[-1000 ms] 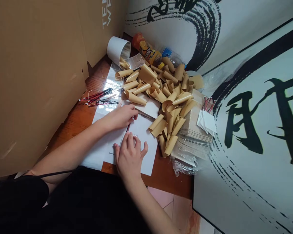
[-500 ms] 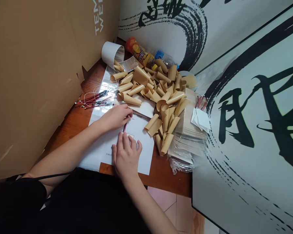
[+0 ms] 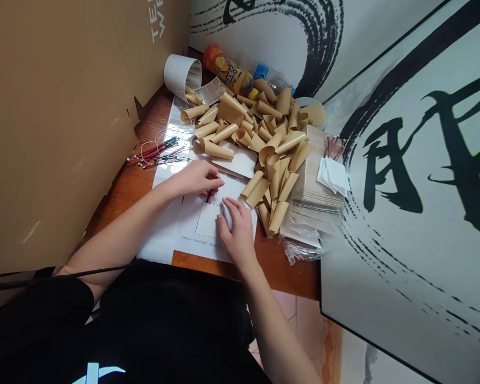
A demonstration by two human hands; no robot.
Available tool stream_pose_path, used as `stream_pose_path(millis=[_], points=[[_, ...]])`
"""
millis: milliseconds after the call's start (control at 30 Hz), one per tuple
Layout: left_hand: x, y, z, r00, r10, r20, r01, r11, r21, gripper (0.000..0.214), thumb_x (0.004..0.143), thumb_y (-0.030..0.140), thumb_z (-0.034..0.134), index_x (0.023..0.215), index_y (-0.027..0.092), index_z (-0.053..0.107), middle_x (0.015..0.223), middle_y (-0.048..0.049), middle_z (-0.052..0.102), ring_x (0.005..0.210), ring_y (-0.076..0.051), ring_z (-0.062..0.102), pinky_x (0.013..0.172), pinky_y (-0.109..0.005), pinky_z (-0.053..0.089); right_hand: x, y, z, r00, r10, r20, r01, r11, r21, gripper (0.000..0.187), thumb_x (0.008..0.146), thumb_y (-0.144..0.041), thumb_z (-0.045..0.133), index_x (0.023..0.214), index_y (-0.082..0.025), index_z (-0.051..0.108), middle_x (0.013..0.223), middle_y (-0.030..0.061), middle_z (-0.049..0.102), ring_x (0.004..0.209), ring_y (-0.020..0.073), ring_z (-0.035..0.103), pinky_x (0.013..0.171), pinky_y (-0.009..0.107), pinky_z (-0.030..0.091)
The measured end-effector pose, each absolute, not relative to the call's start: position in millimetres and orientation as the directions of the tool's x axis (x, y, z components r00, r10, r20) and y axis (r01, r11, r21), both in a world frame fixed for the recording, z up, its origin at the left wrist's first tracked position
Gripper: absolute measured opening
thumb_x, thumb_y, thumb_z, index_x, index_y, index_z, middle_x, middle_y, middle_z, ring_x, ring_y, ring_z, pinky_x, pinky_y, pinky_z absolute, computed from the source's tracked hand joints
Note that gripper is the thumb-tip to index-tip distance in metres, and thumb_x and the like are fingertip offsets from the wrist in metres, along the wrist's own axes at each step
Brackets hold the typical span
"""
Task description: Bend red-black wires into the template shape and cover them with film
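Observation:
On a printed white sheet [image 3: 192,242] lies a thin white square piece [image 3: 208,220], with red and dark wires [image 3: 209,197] rising from its top edge. My left hand [image 3: 198,178] is closed, pinching these wires beyond the square. My right hand [image 3: 239,229] rests at the square's right side. Its fingers are stretched out and apart, and the thumb touches or lies very near the square's right edge. Whether anything is under the right fingers is hidden.
Curled tan paper pieces [image 3: 232,109] are heaped behind the hands. A plastic-wrapped stack of flat pieces [image 3: 318,200] bears wired white squares [image 3: 333,175] at right. Loose wires [image 3: 158,154] lie at left, beside a cardboard wall [image 3: 64,117]. Bottles [image 3: 234,77] lie at the back.
My right hand has slid right, off the square, uncovering it and the printed text. My left hand stays on the wires, now nearer to the square. The camera view has shifted slightly.

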State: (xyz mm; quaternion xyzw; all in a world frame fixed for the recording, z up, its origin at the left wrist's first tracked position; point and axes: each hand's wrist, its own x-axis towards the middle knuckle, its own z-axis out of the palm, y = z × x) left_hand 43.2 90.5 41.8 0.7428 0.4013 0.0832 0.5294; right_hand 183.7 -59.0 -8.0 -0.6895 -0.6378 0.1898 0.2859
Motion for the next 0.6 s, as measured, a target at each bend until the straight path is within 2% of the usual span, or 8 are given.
stream_pose_path(millis=[67,167,267,367,500,600], points=[[41.2,91.0,41.6,0.703,0.631,-0.329,0.523,-0.144,0.84,0.025,0.092,0.029,0.057,0.074,0.013,0.063,0.077,-0.0075,0.074,0.056,-0.011,0.064,0.055,-0.022,0.05,186.7,-52.3,-10.4,0.138,0.982,0.126,0.732,-0.015,-0.681,0.036,0.092,-0.026,0.052,0.123,-0.017,0.067,0.127,0.0129,0.064,0.118,0.0261,0.056,0.103,0.043,0.043],[39.2,91.9,38.0,0.726,0.593,-0.348,0.542,-0.181,0.821,0.028,0.092,0.034,0.056,0.074,0.014,0.062,0.081,-0.0079,0.074,0.058,-0.012,0.065,0.055,-0.022,0.051,181.9,-47.1,-13.6,0.209,0.973,0.098,0.685,-0.075,-0.724,0.028,0.092,-0.027,0.053,0.113,-0.019,0.069,0.111,0.0095,0.066,0.103,0.0228,0.061,0.092,0.039,0.045],[38.6,92.2,35.2,0.728,0.566,-0.386,0.565,-0.177,0.806,0.026,0.089,0.036,0.059,0.077,0.014,0.064,0.079,-0.0073,0.074,0.066,-0.014,0.068,0.057,-0.022,0.051,173.6,-46.2,-15.2,0.262,0.959,0.112,0.714,-0.115,-0.691,0.023,0.092,-0.027,0.054,0.106,-0.019,0.07,0.1,0.0064,0.066,0.096,0.0218,0.06,0.087,0.037,0.042],[39.0,91.4,36.7,0.717,0.558,-0.418,0.599,-0.187,0.778,0.021,0.082,0.036,0.065,0.08,0.015,0.067,0.078,-0.006,0.073,0.067,-0.015,0.068,0.058,-0.022,0.05,169.0,-46.8,-15.5,0.268,0.952,0.15,0.768,-0.117,-0.63,0.02,0.092,-0.026,0.054,0.102,-0.02,0.071,0.098,0.0055,0.065,0.095,0.0219,0.059,0.085,0.036,0.038],[40.6,89.0,42.2,0.733,0.539,-0.416,0.643,-0.347,0.683,0.024,0.076,0.037,0.07,0.088,0.016,0.072,0.073,-0.0029,0.072,0.059,-0.014,0.063,0.056,-0.023,0.044,169.1,-47.3,-15.4,0.263,0.95,0.168,0.777,-0.106,-0.621,0.021,0.094,-0.022,0.051,0.1,-0.019,0.07,0.098,0.0054,0.065,0.094,0.021,0.058,0.084,0.034,0.036],[42.2,86.7,45.0,0.747,0.542,-0.386,0.646,-0.454,0.613,0.023,0.072,0.034,0.072,0.088,0.018,0.075,0.07,-0.0013,0.071,0.064,-0.015,0.063,0.057,-0.023,0.041,169.9,-47.1,-15.3,0.263,0.95,0.167,0.776,-0.106,-0.621,0.023,0.094,-0.019,0.048,0.1,-0.019,0.071,0.099,0.0062,0.065,0.096,0.0213,0.058,0.086,0.034,0.037]])
